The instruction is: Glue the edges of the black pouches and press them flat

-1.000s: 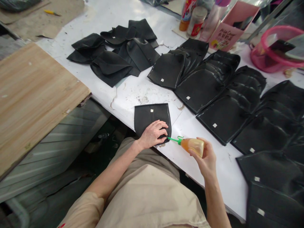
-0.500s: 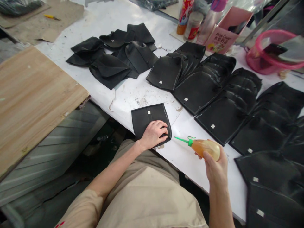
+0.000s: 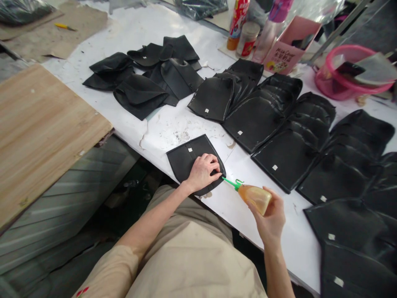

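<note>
A black leather-like panel (image 3: 182, 159) with a small white sticker lies at the table's front edge, one edge overhanging it. My left hand (image 3: 204, 170) rests on it, fingers curled and bunched at its right edge. In my right hand (image 3: 269, 215) is a squeeze bottle (image 3: 256, 198) of amber liquid, held tilted with its green nozzle pointing left. The nozzle tip is at the panel's right edge, close beside my left fingertips; whether it touches the panel I cannot tell.
Overlapping rows of black panels (image 3: 266, 116) cover the right side of the white table (image 3: 167, 124). Loose folded black pieces (image 3: 139, 93) lie further back. A pink basket (image 3: 341, 85), a pink box (image 3: 288, 51) and bottles stand behind. At left is a wooden board (image 3: 46, 124).
My right hand has brought the bottle left, so its nozzle tip now meets the panel's edge. The panel has turned clockwise a little under my left hand.
</note>
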Available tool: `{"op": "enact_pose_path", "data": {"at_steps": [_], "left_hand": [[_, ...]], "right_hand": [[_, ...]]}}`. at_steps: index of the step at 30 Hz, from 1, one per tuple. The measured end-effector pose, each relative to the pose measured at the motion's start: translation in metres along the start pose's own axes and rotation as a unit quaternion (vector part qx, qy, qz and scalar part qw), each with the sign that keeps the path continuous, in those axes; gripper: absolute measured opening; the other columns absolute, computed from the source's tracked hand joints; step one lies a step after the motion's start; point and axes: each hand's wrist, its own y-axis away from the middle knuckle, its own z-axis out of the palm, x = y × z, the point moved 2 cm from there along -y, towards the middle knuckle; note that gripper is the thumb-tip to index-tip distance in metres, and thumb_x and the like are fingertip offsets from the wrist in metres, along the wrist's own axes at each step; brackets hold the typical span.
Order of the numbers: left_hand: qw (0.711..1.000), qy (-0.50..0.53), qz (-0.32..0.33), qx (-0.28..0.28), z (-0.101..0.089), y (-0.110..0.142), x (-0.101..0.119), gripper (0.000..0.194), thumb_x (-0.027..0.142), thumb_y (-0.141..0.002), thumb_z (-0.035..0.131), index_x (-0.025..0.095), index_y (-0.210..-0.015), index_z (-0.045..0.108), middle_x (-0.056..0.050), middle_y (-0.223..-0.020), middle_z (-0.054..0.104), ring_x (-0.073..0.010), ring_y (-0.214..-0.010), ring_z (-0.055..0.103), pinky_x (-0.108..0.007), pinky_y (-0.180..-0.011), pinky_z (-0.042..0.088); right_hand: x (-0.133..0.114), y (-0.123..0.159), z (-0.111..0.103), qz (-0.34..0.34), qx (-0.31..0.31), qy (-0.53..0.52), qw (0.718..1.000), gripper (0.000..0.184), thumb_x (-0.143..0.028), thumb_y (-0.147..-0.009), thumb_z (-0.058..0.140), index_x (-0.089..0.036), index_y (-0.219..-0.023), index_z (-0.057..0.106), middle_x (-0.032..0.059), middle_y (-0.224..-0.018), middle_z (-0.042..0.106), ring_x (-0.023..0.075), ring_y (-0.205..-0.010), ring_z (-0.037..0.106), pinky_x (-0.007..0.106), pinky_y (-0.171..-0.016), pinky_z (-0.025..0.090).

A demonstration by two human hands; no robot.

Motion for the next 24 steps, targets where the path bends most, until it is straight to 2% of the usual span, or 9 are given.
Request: {"op": "enact_pose_path", "data": {"at_steps": [2,6,11,15,21,24], "left_hand": [[1.0,0.0,0.001,0.003,0.0007,-0.0003,-0.0003,0.01,0.028,-0.086,0.077,0.022,-0.082,0.07,-0.005,-0.114,0.067,-0.0245,-0.109,0.057,-0.041,-0.088,0.048],[1.0,-0.003,0.004,0.008,0.0017,-0.0002,-0.001,0.01,0.028,-0.085,0.077,0.022,-0.082,0.069,-0.004,-0.114,0.067,-0.0243,-0.109,0.057,-0.041,-0.087,0.047],[1.0,-0.007,0.009,0.012,0.0018,0.0006,-0.0012,0.011,0.029,-0.086,0.077,0.022,-0.083,0.069,-0.004,-0.115,0.066,-0.0239,-0.109,0.057,-0.041,-0.087,0.047],[1.0,-0.006,0.005,0.009,0.0018,0.0006,-0.0012,0.011,0.029,-0.086,0.076,0.022,-0.083,0.069,-0.005,-0.115,0.066,-0.0243,-0.109,0.057,-0.041,-0.088,0.047],[1.0,-0.002,0.001,0.01,0.0009,0.0009,-0.0004,0.011,0.029,-0.086,0.077,0.023,-0.083,0.068,-0.004,-0.115,0.067,-0.024,-0.109,0.057,-0.041,-0.088,0.048],[1.0,-0.003,-0.001,0.011,0.0007,0.0006,0.0,0.011,0.029,-0.086,0.077,0.022,-0.083,0.068,-0.004,-0.115,0.067,-0.0238,-0.109,0.058,-0.041,-0.088,0.048]], "right_hand": [[-0.0017,0.0003,0.0025,-0.03,0.001,0.023,0.999,0.058,-0.045,-0.076,0.088,-0.024,-0.123,0.061,0.0086,-0.118,0.064,0.0286,-0.108,0.065,0.044,-0.085,0.059],[-0.0038,0.0004,0.0051,-0.083,0.0,0.047,0.995,0.056,-0.042,-0.079,0.086,-0.025,-0.125,0.061,0.0075,-0.114,0.064,0.0278,-0.105,0.066,0.042,-0.083,0.059],[-0.003,0.0048,0.005,-0.146,-0.047,0.07,0.986,0.055,-0.033,-0.082,0.085,-0.027,-0.13,0.058,0.008,-0.113,0.064,0.0274,-0.103,0.065,0.04,-0.077,0.06],[-0.0044,0.008,0.0022,-0.152,-0.051,0.08,0.984,0.053,-0.031,-0.084,0.082,-0.028,-0.131,0.058,0.0078,-0.113,0.063,0.0258,-0.101,0.065,0.036,-0.074,0.059],[-0.0076,0.01,0.0002,-0.148,-0.053,0.09,0.983,0.053,-0.03,-0.085,0.081,-0.028,-0.132,0.057,0.0089,-0.115,0.062,0.028,-0.103,0.064,0.043,-0.081,0.06],[-0.0088,0.0096,0.0039,-0.168,-0.048,0.092,0.98,0.053,-0.029,-0.086,0.08,-0.028,-0.133,0.056,0.0092,-0.114,0.063,0.0279,-0.103,0.065,0.042,-0.08,0.06]]}}
